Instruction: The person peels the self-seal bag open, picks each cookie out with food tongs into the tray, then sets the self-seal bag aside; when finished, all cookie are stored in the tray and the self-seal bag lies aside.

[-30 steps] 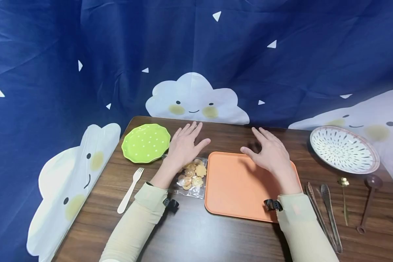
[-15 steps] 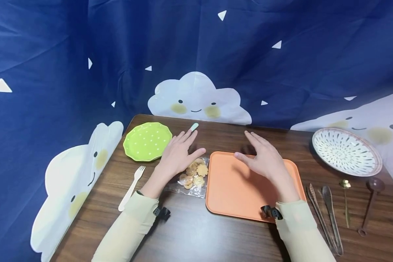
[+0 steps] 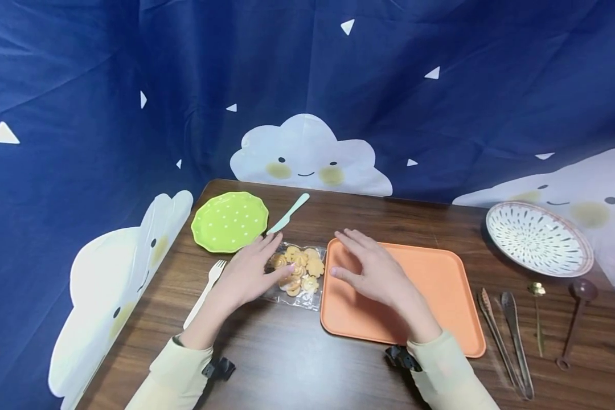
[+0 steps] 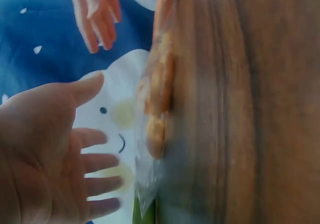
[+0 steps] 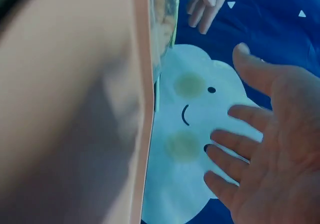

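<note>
- Lying flat, orange tray [image 3: 435, 290] sits just right of the cookie bag [image 3: 303, 279].
- Right hand [image 3: 374, 270] hovers above the tray, fingers relaxed, grasping nothing.
- Left hand [image 3: 248, 276], equally loose, hovers near the bag.
- If gripping the bag, squeeze softly; cookies [image 3: 314, 266] could crumble.

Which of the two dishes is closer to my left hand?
The green plate with white polka dots, just beyond your left hand. The white dish with dark dashes sits far to the right.
</note>
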The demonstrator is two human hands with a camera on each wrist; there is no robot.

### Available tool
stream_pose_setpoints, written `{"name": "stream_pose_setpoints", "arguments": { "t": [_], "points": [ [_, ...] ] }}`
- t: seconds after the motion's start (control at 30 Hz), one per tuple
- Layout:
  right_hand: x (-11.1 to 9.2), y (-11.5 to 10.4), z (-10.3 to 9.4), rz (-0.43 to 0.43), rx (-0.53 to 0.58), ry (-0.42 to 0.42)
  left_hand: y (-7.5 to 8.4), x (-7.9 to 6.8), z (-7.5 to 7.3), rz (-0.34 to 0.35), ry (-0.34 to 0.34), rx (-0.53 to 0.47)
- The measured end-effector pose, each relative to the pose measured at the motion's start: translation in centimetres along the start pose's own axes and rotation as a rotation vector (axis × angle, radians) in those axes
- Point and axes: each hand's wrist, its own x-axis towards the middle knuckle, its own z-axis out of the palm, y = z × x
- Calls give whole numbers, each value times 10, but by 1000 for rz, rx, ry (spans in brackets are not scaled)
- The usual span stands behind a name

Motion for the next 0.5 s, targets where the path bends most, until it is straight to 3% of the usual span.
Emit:
{"name": "stream_pose_setpoints", "arguments": {
  "t": [0.23,0.5],
  "points": [
    [-2,-14,20,-127,39,-35,-4,-26,2,36,-3,-45],
    [-2,-28,49,-237,8,-74,-7,-38,17,44,-67,-121]
  ]
}}
